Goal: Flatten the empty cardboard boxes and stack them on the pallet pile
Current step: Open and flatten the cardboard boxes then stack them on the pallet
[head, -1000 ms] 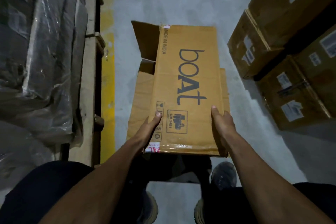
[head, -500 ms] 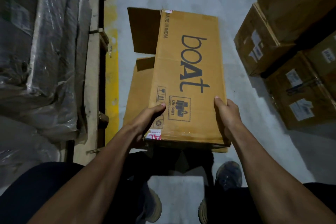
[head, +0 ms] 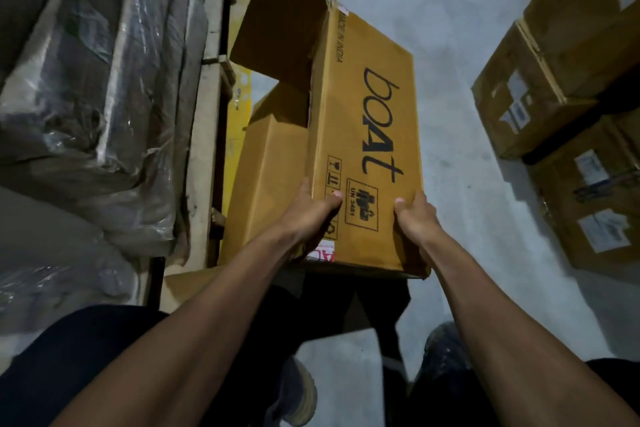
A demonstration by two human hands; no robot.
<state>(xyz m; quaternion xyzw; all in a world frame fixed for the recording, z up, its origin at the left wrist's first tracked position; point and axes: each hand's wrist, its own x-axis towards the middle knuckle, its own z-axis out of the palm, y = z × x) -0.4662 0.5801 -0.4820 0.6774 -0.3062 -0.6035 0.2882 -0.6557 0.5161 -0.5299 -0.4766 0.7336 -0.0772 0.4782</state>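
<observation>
I hold an empty brown cardboard box [head: 367,135] printed "boAt" above the concrete floor, tilted with its far end raised. Its open flaps hang at the far left and left side. My left hand [head: 308,215] grips the near left edge, thumb on the printed face, fingers hidden under the fold. My right hand [head: 414,218] grips the near right edge, thumb on top, fingers wrapped behind the side.
A wooden pallet [head: 204,135] with plastic-wrapped bundles [head: 90,87] runs along the left, beside a yellow floor line [head: 239,104]. Stacked sealed cartons [head: 561,107] with white labels stand on the right. My shoes [head: 446,350] are on the grey floor [head: 450,28] below the box.
The box has lifted and tilted, its far end rising and swinging left toward the pallet. Both hands keep their hold on the near edges, and the left side flap has opened out.
</observation>
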